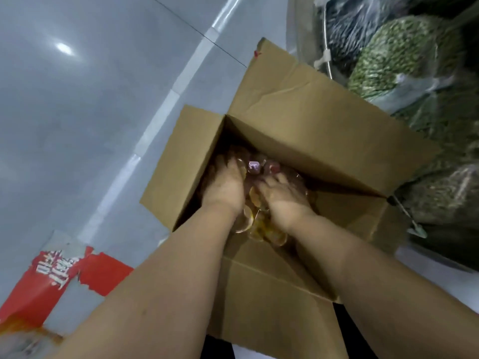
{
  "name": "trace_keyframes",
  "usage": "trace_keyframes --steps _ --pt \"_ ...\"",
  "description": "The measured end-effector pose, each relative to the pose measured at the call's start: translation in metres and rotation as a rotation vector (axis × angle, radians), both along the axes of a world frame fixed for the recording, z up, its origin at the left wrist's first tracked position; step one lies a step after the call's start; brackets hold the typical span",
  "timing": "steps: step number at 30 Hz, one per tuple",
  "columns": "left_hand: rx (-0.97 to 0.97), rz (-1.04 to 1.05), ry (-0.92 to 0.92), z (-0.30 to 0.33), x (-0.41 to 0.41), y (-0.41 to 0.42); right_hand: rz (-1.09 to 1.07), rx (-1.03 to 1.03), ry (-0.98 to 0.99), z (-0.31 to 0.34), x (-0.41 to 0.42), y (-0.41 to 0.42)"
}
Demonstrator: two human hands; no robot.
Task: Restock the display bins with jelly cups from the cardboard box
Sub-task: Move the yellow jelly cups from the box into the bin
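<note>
both hands are down inside the cardboard box [298, 120] at the centre of the frame. the left hand [225, 186] lies palm down with its fingers curled over the jelly cups [255, 168], and the right hand [281, 196] is just beside it, fingers spread and pressed into the same heap; whether either has truly closed on a cup i cannot tell, since the fingertips are buried and blurred. the cups (some pinkish, some orange-yellow) fill the bottom of the box, showing between and below the wrists. both bare forearms run in from the lower edge of the frame.

the box stands open, its flaps folded outward, one large flap rising toward the upper right. it sits on a pale grey glossy tiled floor [90, 112] that fills the left half of the frame, with a lighter strip running diagonally and a lamp's reflection in the upper left. in the lower left lies a red and white printed wrapper [51, 278]. along the right edge are clear bags of green and dark dried goods [399, 50], touching the box's raised flap.
</note>
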State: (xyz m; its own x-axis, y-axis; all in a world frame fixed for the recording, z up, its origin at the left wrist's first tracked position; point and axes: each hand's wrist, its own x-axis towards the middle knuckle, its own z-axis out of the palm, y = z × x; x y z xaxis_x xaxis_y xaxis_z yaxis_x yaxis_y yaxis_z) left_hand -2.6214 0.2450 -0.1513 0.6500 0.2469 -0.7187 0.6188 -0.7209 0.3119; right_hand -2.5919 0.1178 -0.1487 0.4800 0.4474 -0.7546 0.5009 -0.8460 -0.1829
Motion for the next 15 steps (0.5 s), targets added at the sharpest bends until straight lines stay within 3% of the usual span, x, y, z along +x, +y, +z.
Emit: trace_keyframes --steps 3,6,10,15 --pt "0.109 -0.025 -0.057 0.000 -0.007 0.000 -0.079 0.103 -0.163 0.006 -0.006 -0.012" --pt "-0.026 0.091 -0.195 0.029 -0.010 0.001 -0.397 0.255 -0.172 0.033 -0.012 -0.024" --pt "-0.248 0.323 -0.357 0.119 -0.014 0.000 -0.974 0.459 -0.031 0.117 -0.024 -0.025" --pt "-0.388 0.406 -0.414 0.276 -0.020 0.014 -1.288 0.640 -0.009 0.276 -0.029 -0.007"
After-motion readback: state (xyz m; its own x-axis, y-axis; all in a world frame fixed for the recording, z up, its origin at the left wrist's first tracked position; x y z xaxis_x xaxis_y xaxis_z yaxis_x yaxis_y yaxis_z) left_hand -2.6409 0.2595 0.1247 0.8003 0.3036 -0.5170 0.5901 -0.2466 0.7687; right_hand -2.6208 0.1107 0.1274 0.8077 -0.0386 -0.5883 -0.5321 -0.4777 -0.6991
